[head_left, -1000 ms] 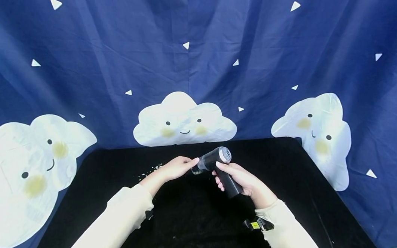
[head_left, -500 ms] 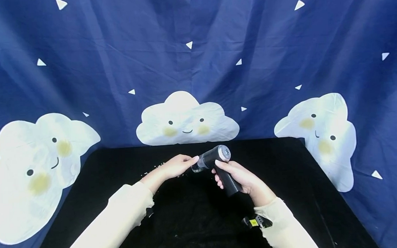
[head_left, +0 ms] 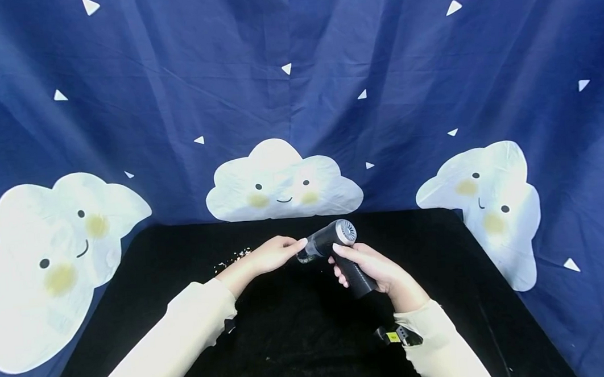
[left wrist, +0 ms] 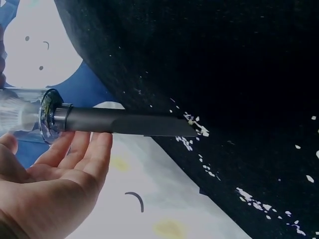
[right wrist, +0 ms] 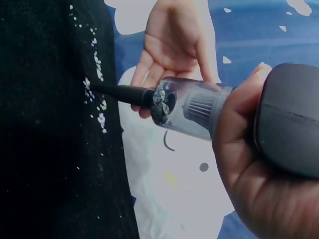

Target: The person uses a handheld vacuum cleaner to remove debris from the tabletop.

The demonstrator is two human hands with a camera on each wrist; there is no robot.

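A person's right hand [head_left: 375, 270] is gripping the black handle of a small handheld vacuum [head_left: 335, 241] above a black desk [head_left: 439, 261], fingers wrapped around it. The left hand [head_left: 269, 254] is lying open — fingers straight, touching the clear dust cup — while the nozzle [left wrist: 124, 122] is meeting white crumbs [left wrist: 192, 132].

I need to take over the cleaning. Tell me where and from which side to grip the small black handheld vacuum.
Grip the small black handheld vacuum by its straight black handle, where the right hand wraps it now. Come from the near, lower side: the handle slants down toward the person, while the clear dust cup and thin nozzle point away at the white crumbs.
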